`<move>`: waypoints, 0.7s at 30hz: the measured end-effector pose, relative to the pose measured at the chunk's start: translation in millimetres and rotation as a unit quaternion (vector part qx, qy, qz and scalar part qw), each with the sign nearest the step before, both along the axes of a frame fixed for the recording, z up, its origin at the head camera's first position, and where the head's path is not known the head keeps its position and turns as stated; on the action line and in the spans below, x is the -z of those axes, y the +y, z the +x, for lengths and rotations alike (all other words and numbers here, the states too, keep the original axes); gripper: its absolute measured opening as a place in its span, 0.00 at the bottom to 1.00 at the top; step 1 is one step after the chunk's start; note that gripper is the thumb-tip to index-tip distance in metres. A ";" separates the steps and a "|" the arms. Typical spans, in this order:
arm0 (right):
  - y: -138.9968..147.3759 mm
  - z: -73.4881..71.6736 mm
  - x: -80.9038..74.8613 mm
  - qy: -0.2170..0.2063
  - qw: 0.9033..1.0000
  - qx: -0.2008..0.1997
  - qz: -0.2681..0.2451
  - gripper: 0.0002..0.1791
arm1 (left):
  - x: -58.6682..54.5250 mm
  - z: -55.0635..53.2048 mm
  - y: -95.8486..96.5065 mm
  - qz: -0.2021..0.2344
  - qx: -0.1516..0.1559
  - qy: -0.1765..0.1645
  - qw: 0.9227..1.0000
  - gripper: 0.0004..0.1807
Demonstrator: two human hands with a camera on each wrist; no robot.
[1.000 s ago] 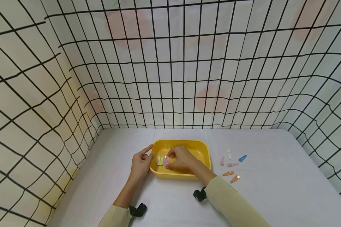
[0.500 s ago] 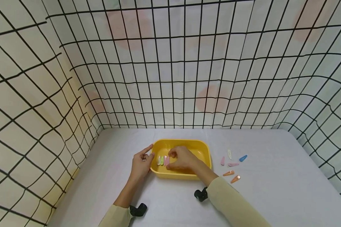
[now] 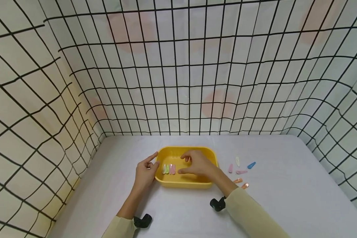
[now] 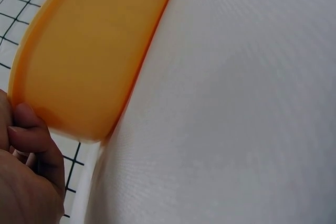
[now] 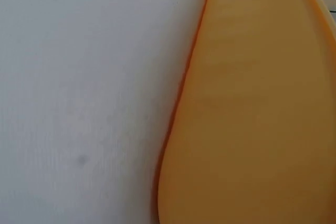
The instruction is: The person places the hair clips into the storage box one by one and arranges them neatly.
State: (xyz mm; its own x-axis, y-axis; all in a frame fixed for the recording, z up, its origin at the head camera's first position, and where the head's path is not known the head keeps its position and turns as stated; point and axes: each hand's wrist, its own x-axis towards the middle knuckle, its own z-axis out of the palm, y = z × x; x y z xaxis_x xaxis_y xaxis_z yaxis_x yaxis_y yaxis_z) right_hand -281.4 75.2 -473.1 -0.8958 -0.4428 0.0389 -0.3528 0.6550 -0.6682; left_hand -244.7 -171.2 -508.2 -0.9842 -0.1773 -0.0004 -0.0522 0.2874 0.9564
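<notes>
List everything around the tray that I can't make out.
Head view: the floor of the yellow tray beneath the right hand, which covers it.
Head view: the near end of the lower orange hair clip, behind the right sleeve.
Head view: fine detail of the blue hair clip, too small.
Left wrist view: part of the left hand, cut off by the left edge.
Right wrist view: the right hand, outside the frame.
</notes>
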 end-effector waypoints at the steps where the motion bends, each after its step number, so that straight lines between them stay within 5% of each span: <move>1: 2.6 1.5 -1.1 -0.001 1.000 0.002 -0.002 0.33 | 0.0 0.0 0.1 0.000 -0.001 0.000 1.000 0.24; 21: 91.9 19.6 -24.2 0.082 0.996 0.033 -0.010 0.34 | 0.9 0.8 1.9 0.004 -0.005 0.004 1.000 0.25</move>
